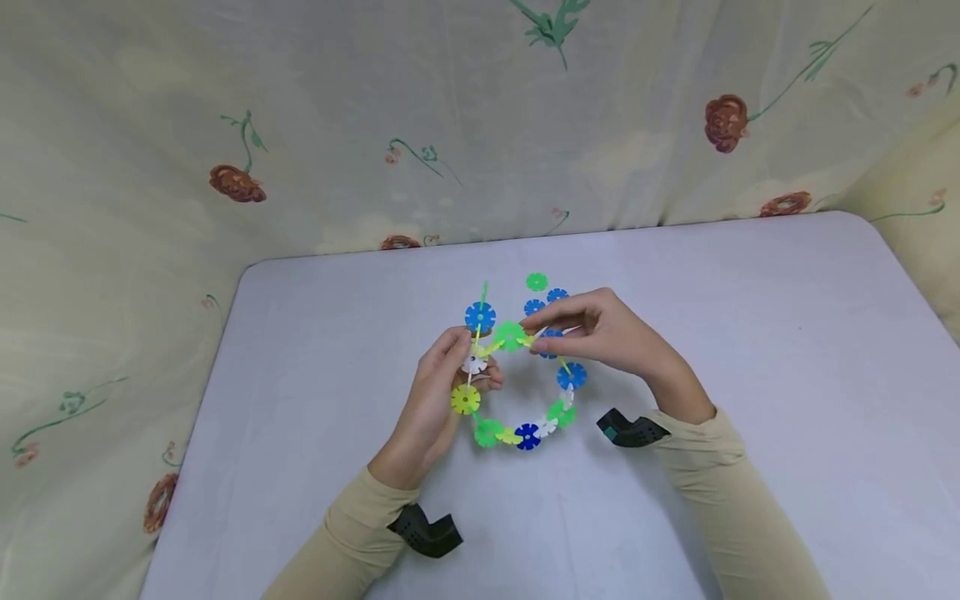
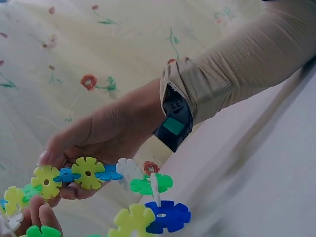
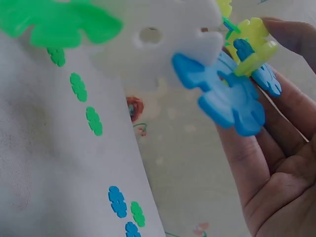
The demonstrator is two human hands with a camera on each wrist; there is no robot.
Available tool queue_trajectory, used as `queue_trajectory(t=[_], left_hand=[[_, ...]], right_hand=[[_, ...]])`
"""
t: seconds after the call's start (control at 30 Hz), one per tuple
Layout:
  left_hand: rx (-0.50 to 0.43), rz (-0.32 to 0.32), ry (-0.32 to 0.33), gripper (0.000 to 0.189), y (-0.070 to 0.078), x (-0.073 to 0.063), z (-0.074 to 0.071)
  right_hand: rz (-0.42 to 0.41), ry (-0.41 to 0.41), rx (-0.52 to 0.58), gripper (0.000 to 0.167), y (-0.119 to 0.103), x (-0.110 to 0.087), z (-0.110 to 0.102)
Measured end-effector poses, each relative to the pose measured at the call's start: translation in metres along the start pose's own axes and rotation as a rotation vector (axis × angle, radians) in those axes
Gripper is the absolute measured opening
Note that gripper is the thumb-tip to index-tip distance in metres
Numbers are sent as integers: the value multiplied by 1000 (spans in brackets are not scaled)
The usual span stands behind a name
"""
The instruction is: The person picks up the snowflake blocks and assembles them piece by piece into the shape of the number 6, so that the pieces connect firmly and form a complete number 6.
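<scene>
My left hand (image 1: pixel 431 396) grips a chain of notched plastic snowflake discs at its left side, by a white disc (image 1: pixel 474 363). Blue, yellow, green and white discs slot together in a loop, with a dark blue disc (image 1: pixel 527 437) at its near side. Above the left fingers a blue disc (image 1: pixel 480 317) sticks up, a green one edge-on at its top. My right hand (image 1: pixel 622 333) pinches the loop at its upper right, beside a bright green disc (image 1: pixel 509 336). In the left wrist view, yellow discs (image 2: pixel 88 173) run in front of the right hand.
Beyond the right hand, a loose green disc (image 1: pixel 537 282) and blue discs (image 1: pixel 557 295) lie on the white table (image 1: pixel 315 350). Several more green discs (image 3: pixel 78 87) show on it in the right wrist view. Flowered cloth (image 1: pixel 525 125) hangs behind the table's far edge.
</scene>
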State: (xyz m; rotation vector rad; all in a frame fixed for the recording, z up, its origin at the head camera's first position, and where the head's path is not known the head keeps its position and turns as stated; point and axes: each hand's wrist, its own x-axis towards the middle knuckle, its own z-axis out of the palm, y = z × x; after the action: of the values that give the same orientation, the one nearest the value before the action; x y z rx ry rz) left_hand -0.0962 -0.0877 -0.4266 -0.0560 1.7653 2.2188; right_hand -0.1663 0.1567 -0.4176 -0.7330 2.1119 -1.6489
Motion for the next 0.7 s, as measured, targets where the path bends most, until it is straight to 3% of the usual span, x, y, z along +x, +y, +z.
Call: queue_trajectory(t=[0.23, 0.43, 0.7], left_hand=[[39, 42, -4, 43, 1, 2, -2], [72, 103, 78, 41, 1, 3, -5], [61, 153, 123, 39, 0, 3, -9]], right_hand=[[-28, 30, -14, 25, -1, 1, 4], [-35, -10, -27, 23, 2, 4, 9], [-37, -53, -25, 23, 3, 7, 17]])
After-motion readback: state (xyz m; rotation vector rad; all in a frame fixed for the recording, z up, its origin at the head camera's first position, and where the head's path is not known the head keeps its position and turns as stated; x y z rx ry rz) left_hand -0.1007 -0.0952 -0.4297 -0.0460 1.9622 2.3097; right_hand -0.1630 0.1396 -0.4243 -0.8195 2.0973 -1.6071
